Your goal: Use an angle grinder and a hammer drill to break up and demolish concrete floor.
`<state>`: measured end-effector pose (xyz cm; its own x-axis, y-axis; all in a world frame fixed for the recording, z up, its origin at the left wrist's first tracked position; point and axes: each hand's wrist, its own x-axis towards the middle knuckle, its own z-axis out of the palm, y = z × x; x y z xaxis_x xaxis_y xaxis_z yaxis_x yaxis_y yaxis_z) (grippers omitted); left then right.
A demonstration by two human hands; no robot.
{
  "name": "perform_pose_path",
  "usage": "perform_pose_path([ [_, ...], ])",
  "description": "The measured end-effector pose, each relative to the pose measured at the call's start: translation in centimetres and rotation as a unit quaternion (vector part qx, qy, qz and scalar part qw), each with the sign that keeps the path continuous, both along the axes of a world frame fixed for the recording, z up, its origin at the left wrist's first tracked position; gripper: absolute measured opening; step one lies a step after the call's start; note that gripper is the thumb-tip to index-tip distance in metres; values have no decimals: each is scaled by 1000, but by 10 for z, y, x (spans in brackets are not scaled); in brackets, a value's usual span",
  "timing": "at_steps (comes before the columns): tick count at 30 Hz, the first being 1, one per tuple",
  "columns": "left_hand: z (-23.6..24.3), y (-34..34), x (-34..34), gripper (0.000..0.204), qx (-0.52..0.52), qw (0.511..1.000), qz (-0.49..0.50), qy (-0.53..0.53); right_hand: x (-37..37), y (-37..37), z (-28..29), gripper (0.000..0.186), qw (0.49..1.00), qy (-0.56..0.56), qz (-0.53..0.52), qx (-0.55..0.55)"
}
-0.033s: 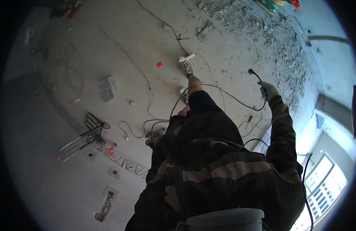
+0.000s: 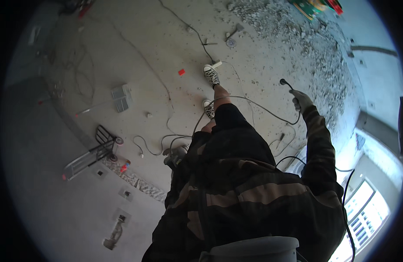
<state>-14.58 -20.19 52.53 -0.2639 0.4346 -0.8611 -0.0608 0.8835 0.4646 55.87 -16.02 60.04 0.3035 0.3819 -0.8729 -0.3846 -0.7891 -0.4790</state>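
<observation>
My right hand (image 2: 302, 101), in a light glove, is closed round a dark power cord (image 2: 266, 108) out to my right. The cord's round black plug (image 2: 283, 81) sticks out beyond my fingers, above the floor. From this hand the cord sags and runs across in front of my legs to the left. My left hand (image 2: 180, 153), also gloved, is low by my left hip, partly hidden by my sleeve. It seems closed on a greyish object with dark parts, which I cannot make out. A pale power strip (image 2: 216, 64) lies by my front shoe.
Rubble (image 2: 297, 43) is heaped along the right wall. A hatchet-like tool (image 2: 235, 30) and a round disc (image 2: 230, 43) lie ahead, a red box (image 2: 181, 72) nearer. To the left are a grey panel (image 2: 121, 98) and a folding hand cart (image 2: 94, 153). Loose cables (image 2: 144, 56) cross the floor.
My right hand and the plug have shifted very slightly to the left. Its grip on the cord stays the same, and the view has tilted a little.
</observation>
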Motion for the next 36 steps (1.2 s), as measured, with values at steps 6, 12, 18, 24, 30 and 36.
perform_pose_path([
  [6, 1, -20, 31, 21, 33, 998, 49, -24, -37, 146, -67, 26, 958, -63, 278, -35],
  [12, 26, -5, 71, 23, -5, 984, 167, -61, -86, 238, -172, 27, 926, -72, 361, -84],
  [18, 39, 28, 119, 32, -46, 982, 184, -2, -128, 293, -307, 24, 888, -129, 437, -57],
  [24, 25, 58, 143, 30, -106, 969, 221, 21, -142, 338, -447, 34, 814, -220, 536, -48],
  [30, 11, 90, 150, 14, -136, 965, 223, 30, -172, 367, -512, 40, 415, -301, 852, -109],
  [36, -8, 108, 160, 18, -120, 968, 213, 52, -177, 379, -528, 34, 608, -362, 696, -121],
])
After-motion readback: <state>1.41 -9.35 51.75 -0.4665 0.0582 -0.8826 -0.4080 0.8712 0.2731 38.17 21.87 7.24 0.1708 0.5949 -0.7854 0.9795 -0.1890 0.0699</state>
